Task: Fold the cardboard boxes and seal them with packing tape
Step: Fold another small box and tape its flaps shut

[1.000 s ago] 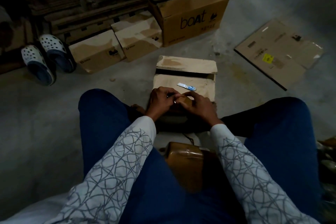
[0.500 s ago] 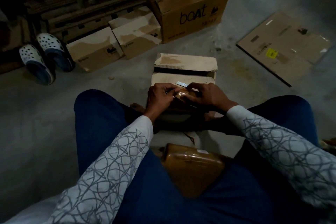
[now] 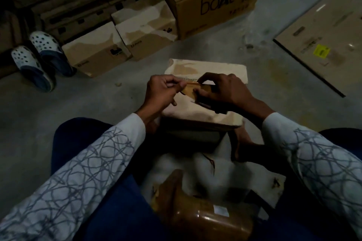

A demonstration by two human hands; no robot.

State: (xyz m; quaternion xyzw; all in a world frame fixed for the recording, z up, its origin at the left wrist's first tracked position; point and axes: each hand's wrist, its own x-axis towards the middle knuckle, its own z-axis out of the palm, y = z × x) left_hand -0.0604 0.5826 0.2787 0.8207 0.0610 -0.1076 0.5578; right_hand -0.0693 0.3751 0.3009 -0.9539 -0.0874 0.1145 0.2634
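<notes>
Since half a second ago, our hands have lifted off the box's near flap and begun to part, and the small blue-and-white item that lay on that flap no longer shows.

Head view: the left hand (image 3: 162,93) pinches the free end of the tape (image 3: 191,83) between thumb and fingers (image 3: 176,84). The right hand (image 3: 227,92) is curled round the roll (image 3: 195,94), with its fingertips on the rim. Both hover just above the box (image 3: 205,68), which sits on the floor (image 3: 58,123) at the centre, between our knees. Its two top flaps are laid down with a seam between them, not yet taped.

We judge the tape light, thin and sticky. It is likely to curl back on itself, so it is best held by the very end and kept taut. The roll is stiff and is best held by its rim. The box looks light, and its flaps are stiff but springy, so they may need pressing down at the seam.

Counting, we see:
- one box in work;
- two small closed boxes (image 3: 94,53) at 11 o'clock;
- one big box (image 3: 215,0) at 12 to 1 o'clock;
- one flat sheet (image 3: 323,35) at 2 o'clock;
- two clogs (image 3: 31,64) at 10 o'clock;
- one roll in hand;
- one shiny brown bundle (image 3: 205,219) in our lap at 6 o'clock, though we cannot tell what it is.
</notes>
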